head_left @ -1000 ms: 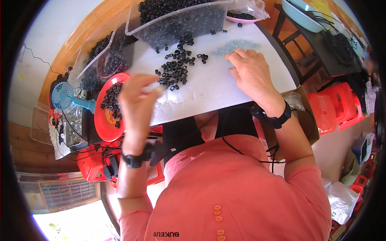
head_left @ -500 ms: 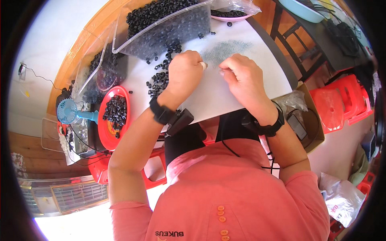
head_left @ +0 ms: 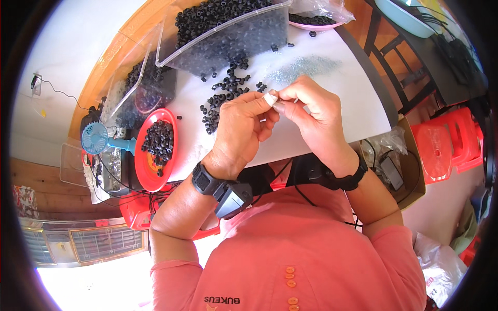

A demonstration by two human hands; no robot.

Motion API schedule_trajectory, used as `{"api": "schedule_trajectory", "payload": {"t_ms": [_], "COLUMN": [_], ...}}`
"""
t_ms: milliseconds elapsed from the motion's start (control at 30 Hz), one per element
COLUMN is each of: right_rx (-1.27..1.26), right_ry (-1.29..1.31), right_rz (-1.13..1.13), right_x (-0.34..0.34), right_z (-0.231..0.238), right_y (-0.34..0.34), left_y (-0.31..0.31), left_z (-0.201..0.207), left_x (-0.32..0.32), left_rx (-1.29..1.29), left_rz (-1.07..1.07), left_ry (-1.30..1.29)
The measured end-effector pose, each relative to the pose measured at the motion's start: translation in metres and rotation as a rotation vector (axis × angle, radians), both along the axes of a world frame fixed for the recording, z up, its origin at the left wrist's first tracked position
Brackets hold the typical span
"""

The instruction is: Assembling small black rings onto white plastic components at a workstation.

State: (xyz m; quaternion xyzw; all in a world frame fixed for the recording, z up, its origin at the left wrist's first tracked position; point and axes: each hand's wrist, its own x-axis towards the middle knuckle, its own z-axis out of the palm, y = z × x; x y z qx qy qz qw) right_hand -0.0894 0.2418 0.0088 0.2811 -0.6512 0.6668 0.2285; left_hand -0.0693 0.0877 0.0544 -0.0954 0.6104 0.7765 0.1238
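My left hand (head_left: 241,129) and my right hand (head_left: 316,116) meet fingertip to fingertip above the white table (head_left: 342,106). Both are closed in a pinch, and whatever lies between the fingers is too small or hidden to name. A white wrap (head_left: 270,98) covers the tip of my left thumb. Just beyond my left hand, small black ring-like parts (head_left: 228,92) lie in a loose heap. Past my right hand spreads a patch of tiny pale blue-grey pieces (head_left: 306,69).
A clear bin (head_left: 233,39) of black parts stands at the back, another clear bin (head_left: 120,98) further left. A red dish (head_left: 172,155) holds more of them, next to a blue fan (head_left: 96,137). At right sit a cardboard box (head_left: 413,155) and red stools (head_left: 433,150).
My two hands were apart and have come together, fingertips now touching. The left hand has turned, showing its thumb and curled fingers. The whole view has shifted slightly.
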Motion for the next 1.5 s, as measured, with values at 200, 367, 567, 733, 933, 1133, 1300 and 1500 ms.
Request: {"api": "schedule_trajectory", "payload": {"t_ms": [200,367,567,733,933,1133,1300,1500], "right_rx": [0.022,-0.005,-0.045,-0.05,-0.034,-0.008,0.093,0.116], "right_ry": [-0.044,-0.177,-0.271,-0.271,-0.281,-0.266,-0.209,-0.182], "right_rz": [-0.084,-0.034,0.003,0.008,0.008,-0.011,-0.071,-0.107], "right_x": [-0.005,-0.001,0.002,0.003,0.003,0.003,0.001,-0.001], "right_z": [-0.01,-0.013,-0.013,-0.014,-0.015,-0.019,-0.021,-0.024], "right_y": [0.006,0.007,0.013,0.012,0.012,0.01,0.009,0.006], "left_y": [-0.034,-0.052,-0.04,-0.033,-0.047,-0.049,-0.056,-0.055], "left_z": [-0.012,-0.03,-0.02,-0.036,-0.036,-0.028,-0.034,-0.024], "left_x": [-0.041,-0.078,-0.076,-0.087,-0.078,-0.04,-0.018,0.012], "left_rx": [-1.068,-1.526,-1.563,-1.553,-1.524,-1.616,-1.66,-1.641], "left_rz": [-0.02,0.115,-0.038,-0.1,-0.281,-0.42,-0.439,-0.394], "left_ry": [0.607,0.686,0.535,0.789,0.768,0.831,0.937,1.058]}}
